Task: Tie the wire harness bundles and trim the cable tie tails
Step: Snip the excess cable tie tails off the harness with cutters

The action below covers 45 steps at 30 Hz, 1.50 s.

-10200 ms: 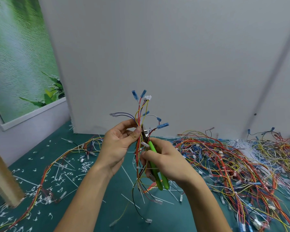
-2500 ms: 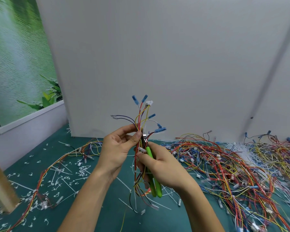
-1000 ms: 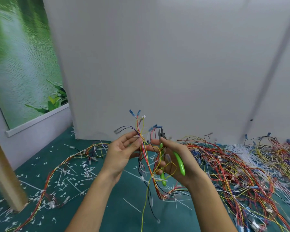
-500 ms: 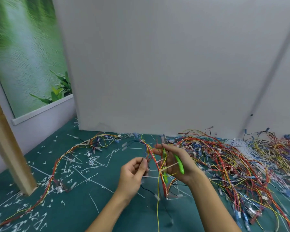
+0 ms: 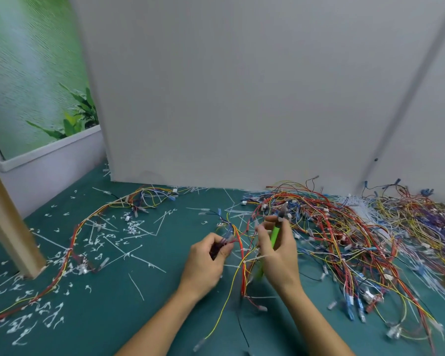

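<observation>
A wire harness bundle (image 5: 238, 249) of red, yellow and blue wires hangs between my hands above the teal table (image 5: 113, 317). My left hand (image 5: 206, 260) grips its upper wires, fingers curled round them. My right hand (image 5: 276, 249) holds green-handled cutters (image 5: 274, 236), jaws pointing up and away, and also touches the bundle's wires. White cable ties (image 5: 252, 258) wrap the bundle, their tails sticking out sideways. The picture is motion-blurred, so the cutter jaws are hard to make out.
A big tangle of loose harnesses (image 5: 344, 235) covers the table's right side. A long tied harness (image 5: 72, 242) curves along the left, among several cut tie tails (image 5: 134, 228). A wooden post (image 5: 8, 222) stands at the left. A grey partition (image 5: 242, 98) closes the back.
Both hands have dropped from chest height toward the table with the bundle. The cutters have come away from the bundle's top, and the view has tilted down and right.
</observation>
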Motion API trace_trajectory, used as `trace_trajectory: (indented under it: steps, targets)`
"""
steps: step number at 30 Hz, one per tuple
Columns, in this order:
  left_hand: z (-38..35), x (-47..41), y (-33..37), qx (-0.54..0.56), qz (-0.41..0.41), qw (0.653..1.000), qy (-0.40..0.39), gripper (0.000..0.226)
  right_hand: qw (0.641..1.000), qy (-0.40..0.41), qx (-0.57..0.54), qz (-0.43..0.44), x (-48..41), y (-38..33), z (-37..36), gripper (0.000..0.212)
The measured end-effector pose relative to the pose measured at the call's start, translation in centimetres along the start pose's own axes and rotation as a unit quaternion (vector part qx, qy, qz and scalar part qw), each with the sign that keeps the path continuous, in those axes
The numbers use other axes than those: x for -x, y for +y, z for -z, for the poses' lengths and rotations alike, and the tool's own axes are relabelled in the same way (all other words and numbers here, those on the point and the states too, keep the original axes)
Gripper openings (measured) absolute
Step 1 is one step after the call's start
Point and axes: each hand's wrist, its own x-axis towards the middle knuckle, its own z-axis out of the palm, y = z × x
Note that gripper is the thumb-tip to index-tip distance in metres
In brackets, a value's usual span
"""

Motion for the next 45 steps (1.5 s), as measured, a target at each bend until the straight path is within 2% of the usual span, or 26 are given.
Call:
trace_trajectory:
  steps: [4, 7, 9, 11, 13, 16, 19, 23, 30, 36, 41, 45]
  targets:
    - [-0.5, -0.3, -0.4, -0.051, -0.043, 0.998, 0.009, 0.018, 0.985, -0.038, 0.068, 0.154, 0.6, -1.2, 0.6, 0.015]
    - [-1.0, -0.8, -0.7, -0.091, -0.07, 0.993, 0.004, 0.025, 0.973, -0.066, 0.085, 0.205, 0.7, -1.6, 0.9, 0.02]
    - [-1.2, -0.9, -0.8, -0.1, -0.073, 0.992, 0.006, 0.03, 0.96, -0.134, 0.11, 0.218, 0.8, -1.6, 0.9, 0.021]
    - [-1.1, -1.1, -1.0, -0.101, -0.061, 0.993, 0.006, 0.031, 0.941, -0.209, 0.174, 0.201, 1.0, -1.3, 0.8, 0.022]
    - [-1.1, -1.2, -1.1, -0.091, -0.039, 0.995, 0.003, 0.027, 0.923, -0.252, 0.253, 0.145, 1.0, -1.0, 0.7, 0.027]
    - [-1.1, -1.3, -0.9, -0.053, -0.003, 0.998, -0.027, 0.02, 0.913, -0.259, 0.312, 0.052, 0.7, -0.7, 0.9, 0.027]
    - [-1.3, -1.3, -0.6, -0.034, 0.026, 0.997, -0.057, 0.019, 0.91, -0.247, 0.334, 0.018, 0.4, -0.1, 0.8, 0.021]
    - [-1.1, -1.5, -0.4, 0.05, 0.097, 0.988, -0.109, 0.018, 0.897, -0.247, 0.366, 0.012, 0.6, 0.2, 0.4, 0.025]
    - [-0.8, -1.5, 0.8, 0.166, 0.163, 0.957, -0.174, 0.02, 0.913, -0.246, 0.324, 0.009, 0.4, 0.3, 0.7, 0.017]
    - [-0.3, -1.7, 1.4, 0.312, 0.245, 0.902, -0.172, 0.016, 0.921, -0.242, 0.302, 0.028, 0.5, 0.1, 0.5, 0.022]
    - [-0.1, -1.9, 1.1, 0.36, 0.283, 0.872, -0.173, 0.015, 0.922, -0.216, 0.314, 0.065, 0.5, -0.1, 0.4, 0.023]
    - [0.2, -2.0, 1.1, 0.376, 0.284, 0.861, -0.19, 0.021, 0.935, -0.237, 0.254, 0.064, 0.1, -0.3, 1.0, 0.018]
